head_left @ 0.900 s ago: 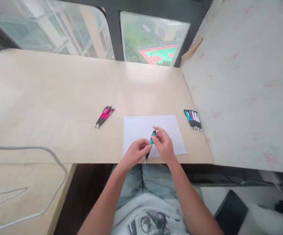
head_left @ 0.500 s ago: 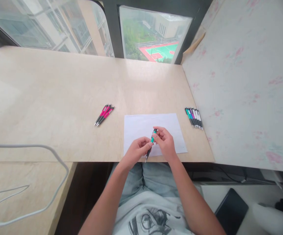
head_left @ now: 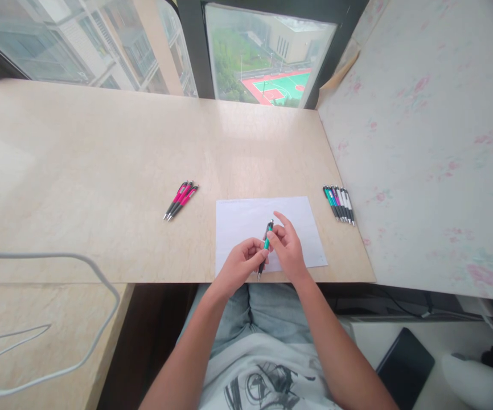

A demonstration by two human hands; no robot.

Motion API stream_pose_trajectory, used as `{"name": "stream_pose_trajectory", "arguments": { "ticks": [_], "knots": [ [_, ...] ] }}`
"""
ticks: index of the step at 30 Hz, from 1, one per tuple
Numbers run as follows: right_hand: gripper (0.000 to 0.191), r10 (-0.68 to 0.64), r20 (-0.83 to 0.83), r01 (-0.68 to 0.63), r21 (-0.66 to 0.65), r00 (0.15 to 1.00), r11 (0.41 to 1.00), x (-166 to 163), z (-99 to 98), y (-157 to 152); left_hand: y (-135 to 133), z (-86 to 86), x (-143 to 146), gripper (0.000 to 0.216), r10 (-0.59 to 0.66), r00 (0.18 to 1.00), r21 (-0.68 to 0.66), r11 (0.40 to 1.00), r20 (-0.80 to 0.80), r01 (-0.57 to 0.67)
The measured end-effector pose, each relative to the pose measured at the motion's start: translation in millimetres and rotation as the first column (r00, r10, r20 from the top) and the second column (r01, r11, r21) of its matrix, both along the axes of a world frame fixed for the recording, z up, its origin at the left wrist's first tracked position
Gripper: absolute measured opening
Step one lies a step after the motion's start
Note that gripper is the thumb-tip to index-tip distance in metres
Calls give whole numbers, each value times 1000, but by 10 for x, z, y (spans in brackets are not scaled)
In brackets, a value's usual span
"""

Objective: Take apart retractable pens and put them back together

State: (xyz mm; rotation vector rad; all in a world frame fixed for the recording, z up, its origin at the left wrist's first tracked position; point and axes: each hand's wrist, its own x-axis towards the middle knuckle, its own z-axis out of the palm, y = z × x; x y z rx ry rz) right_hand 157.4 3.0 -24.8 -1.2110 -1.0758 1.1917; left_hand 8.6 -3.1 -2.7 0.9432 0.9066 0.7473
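Note:
A teal and black pen (head_left: 266, 244) is held between both hands above a white sheet of paper (head_left: 246, 221) at the near edge of the beige table (head_left: 101, 159). My left hand (head_left: 240, 265) pinches the pen's lower, black part, tip pointing toward me. My right hand (head_left: 288, 249) grips the upper teal part, its forefinger raised beside the pen's top end.
A few pink pens (head_left: 180, 200) lie together left of the paper. Several mixed-colour pens (head_left: 339, 203) lie in a row right of it, close to a pale flowered wall panel (head_left: 421, 142). A grey cable (head_left: 58, 319) loops over a lower table at left. Windows stand beyond the table.
The pen stays in both hands and has turned a little more upright. My right forefinger has lifted off the pen's top.

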Motion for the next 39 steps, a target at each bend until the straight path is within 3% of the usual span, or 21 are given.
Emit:
{"name": "stream_pose_trajectory", "arguments": {
  "ticks": [4, 7, 10, 17, 26, 34, 39],
  "knots": [
    [44, 25, 45, -25, -8, 999, 1000, 6, 7, -92, 7, -59, -7, 26, 179, 983, -5, 984, 32, -179],
    [34, 71, 136, -66, -38, 988, 997, 12, 13, -192, 28, -127, -13, 24, 387, 913, -66, 922, 127, -381],
    [29, 123, 215, -106, -88, 969, 990, 9, 11, -256, 53, -187, -26, 26, 452, 874, -132, 891, 177, -434],
    [24, 71, 294, -42, -102, 953, 994, -36, -78, -232, 157, -265, -127, 28, 384, 921, 10, 923, 66, -386],
    [31, 68, 173, -54, -85, 983, 995, 2, -44, -215, 112, -228, -162, 23, 362, 931, 64, 929, 51, -365],
    [46, -2, 137, 16, -94, 991, 995, 85, 21, -162, 55, -132, -146, 23, 208, 978, 142, 968, 10, -207],
    [51, 3, -13, -5, -136, 1000, 991, 92, -33, -145, 52, -23, -190, 21, 148, 984, 262, 958, -100, -117]
  ]
}}
